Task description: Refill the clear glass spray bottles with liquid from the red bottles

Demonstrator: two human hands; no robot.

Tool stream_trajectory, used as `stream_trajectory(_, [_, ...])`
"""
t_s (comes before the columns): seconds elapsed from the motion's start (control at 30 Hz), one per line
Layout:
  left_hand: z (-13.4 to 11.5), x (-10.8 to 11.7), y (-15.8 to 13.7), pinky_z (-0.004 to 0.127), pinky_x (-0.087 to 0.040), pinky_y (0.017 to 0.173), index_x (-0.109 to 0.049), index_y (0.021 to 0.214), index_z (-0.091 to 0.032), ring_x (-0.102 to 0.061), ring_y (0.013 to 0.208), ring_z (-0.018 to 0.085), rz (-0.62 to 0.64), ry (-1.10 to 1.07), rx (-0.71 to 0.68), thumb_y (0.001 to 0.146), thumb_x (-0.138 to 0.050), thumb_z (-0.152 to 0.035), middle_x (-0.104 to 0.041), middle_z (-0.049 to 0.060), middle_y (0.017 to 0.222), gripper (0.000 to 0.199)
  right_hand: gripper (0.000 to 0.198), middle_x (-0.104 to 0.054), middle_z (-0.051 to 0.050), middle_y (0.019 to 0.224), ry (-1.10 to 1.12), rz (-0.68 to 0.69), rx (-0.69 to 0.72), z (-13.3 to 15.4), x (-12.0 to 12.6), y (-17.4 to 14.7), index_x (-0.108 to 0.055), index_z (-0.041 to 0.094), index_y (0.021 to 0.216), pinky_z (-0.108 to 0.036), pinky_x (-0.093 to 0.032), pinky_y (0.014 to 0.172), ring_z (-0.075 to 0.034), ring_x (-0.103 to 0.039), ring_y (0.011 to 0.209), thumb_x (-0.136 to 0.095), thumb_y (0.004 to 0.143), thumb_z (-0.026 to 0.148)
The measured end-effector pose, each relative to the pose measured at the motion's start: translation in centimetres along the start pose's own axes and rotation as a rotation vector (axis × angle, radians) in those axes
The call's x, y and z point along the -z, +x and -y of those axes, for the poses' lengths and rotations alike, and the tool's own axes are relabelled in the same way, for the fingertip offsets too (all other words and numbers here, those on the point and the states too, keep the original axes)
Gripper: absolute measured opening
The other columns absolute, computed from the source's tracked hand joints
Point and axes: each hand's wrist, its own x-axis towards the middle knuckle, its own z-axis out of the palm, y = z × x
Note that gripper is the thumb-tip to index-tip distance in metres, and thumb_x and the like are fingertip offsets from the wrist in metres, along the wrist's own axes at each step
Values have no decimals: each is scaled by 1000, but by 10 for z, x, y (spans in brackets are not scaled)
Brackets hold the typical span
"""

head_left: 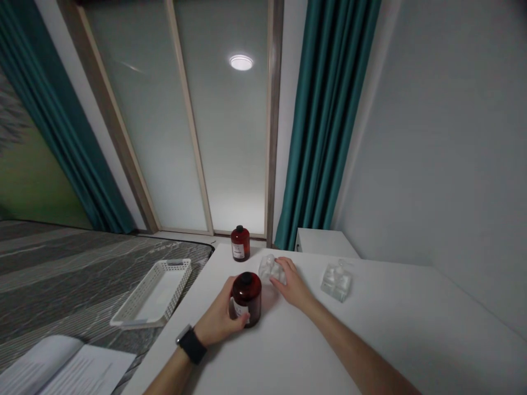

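My left hand is wrapped round a dark amber bottle with a black cap and a white label. The bottle stands close to upright, at or just above the white table; I cannot tell whether it touches. Just behind it, my right hand has its thumb and fingers closed about a clear glass bottle, whose right side the fingers hide. A second amber bottle with a black cap and label stands at the table's far end. To the right of my right hand sits another clear square glass bottle.
Left of the table, a white perforated basket lies on a grey striped surface, near an open book. A white cabinet stands past the far edge. A grey wall borders the right side.
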Motion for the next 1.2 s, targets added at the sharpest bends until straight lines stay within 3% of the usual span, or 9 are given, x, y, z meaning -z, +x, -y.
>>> stream_trajectory(0.23, [1,-1,-1,44,-44,103,-47,129,-18,-56,112,32,-7,-4,3,70,-67,-20,-61,11,121,62,45,-54,-12,129,-16,-10,-27,-16,-27,54,-52,21,129,-45,-39,110,-27,-52,125,-60,84,25])
stream_trajectory(0.47, [3,0,-1,43,-44,103,-47,130,-15,-56,112,31,-2,-18,-19,70,-68,-21,-60,12,122,63,67,-45,-13,147,-7,38,-58,-20,-26,55,-35,20,146,-48,-32,116,-30,-41,138,-59,84,23])
stream_trajectory(0.6, [3,-1,-1,43,-44,102,-48,130,-15,-57,111,30,-4,-27,-32,73,-69,-23,-60,12,122,62,64,-44,-15,149,-24,89,-48,-8,-3,28,-34,21,147,-51,-29,117,-28,-40,140,-54,86,20])
stream_trajectory(0.87, [-4,-10,3,45,-41,105,-45,131,-15,-55,117,30,11,-26,6,74,-67,-22,-59,13,125,62,47,-54,-8,143,-146,290,120,34,66,-75,-53,26,135,-48,-40,111,-25,-50,132,-51,89,15])
stream_trajectory(0.93, [-7,-15,6,45,-41,106,-44,132,-16,-54,118,30,42,-16,-6,76,-67,-23,-58,13,126,61,42,-62,-8,131,-225,202,171,34,83,-88,-57,27,129,-49,-42,107,-25,-56,123,-48,91,12])
stream_trajectory(1.0, [-11,-21,11,44,-41,106,-44,132,-16,-54,119,31,77,-18,-13,76,-67,-22,-58,13,127,61,36,-67,-9,116,-312,2,172,27,101,-93,-60,26,122,-50,-45,99,-26,-60,112,-47,91,13])
stream_trajectory(1.1, [-18,-32,19,44,-41,107,-44,132,-17,-54,119,31,126,-42,-10,75,-67,-19,-58,12,127,63,27,-67,-10,104,-414,-350,65,7,126,-90,-61,23,115,-51,-46,90,-29,-61,100,-48,92,21])
stream_trajectory(1.2, [-25,-46,33,47,-41,107,-43,134,-17,-55,118,31,155,-74,0,74,-68,-18,-59,12,128,65,35,-63,-12,104,-352,-500,-75,-16,143,-85,-56,19,123,-54,-43,94,-30,-59,100,-50,90,29])
